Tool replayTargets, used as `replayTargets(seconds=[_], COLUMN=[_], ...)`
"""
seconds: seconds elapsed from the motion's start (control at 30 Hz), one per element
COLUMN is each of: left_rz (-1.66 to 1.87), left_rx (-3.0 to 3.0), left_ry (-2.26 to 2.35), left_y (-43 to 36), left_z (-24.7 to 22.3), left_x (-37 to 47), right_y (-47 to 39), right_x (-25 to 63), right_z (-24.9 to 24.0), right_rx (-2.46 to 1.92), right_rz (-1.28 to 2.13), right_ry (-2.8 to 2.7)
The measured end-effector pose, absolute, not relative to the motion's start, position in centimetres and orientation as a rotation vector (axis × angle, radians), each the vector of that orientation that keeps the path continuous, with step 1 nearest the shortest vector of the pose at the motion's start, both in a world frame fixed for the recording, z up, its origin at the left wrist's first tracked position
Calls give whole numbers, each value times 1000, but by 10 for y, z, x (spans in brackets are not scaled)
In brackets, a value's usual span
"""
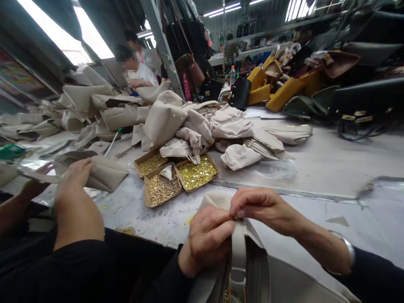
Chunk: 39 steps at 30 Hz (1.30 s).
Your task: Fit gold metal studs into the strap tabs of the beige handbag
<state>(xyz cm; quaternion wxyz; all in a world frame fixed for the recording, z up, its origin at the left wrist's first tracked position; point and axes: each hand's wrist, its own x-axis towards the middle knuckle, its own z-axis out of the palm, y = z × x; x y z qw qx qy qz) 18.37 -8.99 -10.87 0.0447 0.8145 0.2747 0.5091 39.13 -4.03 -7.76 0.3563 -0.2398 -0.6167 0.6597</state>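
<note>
A beige handbag [284, 277] with a strap [239, 248] lies close in front of me at the table's near edge. My left hand [210, 235] is closed around the bag's top edge beside the end of the strap. My right hand [263, 209] pinches at that same spot, thumb and fingertips pressed together. Whatever small part sits between the right fingertips is hidden. Just beyond the hands stand small cardboard trays of gold-coloured metal pieces, one tray [147, 198] holding a white scoop-like thing [167, 172] as well.
Beige bag pieces [167, 120] are heaped behind the trays and to the left. At my left a co-worker's hands [74, 181] hold a beige bag [105, 172]. Mustard bags [284, 94] and black bags [372, 101] lie at the back right. More people work farther back.
</note>
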Motion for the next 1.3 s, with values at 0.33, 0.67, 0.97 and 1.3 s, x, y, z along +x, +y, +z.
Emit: replayTargets(seconds=[0.33,0.67,0.97,1.3], left_rz=[1579,1541,1624,1613], left_rx=[2473,2502,2455,2411], left_ry=[960,865,869,865], left_y=[-101,-99,-103,-104], left_z=[-115,-117,-119,-118], left_x=[193,195,196,195], right_y=[-52,-58,-56,-44], right_x=[402,405,409,414], right_z=[-78,-79,-72,-67], right_rx=[-578,-633,-611,-581], right_rz=[1594,1554,1368,1423], right_ry=[-1640,-1735,-1943,-2054])
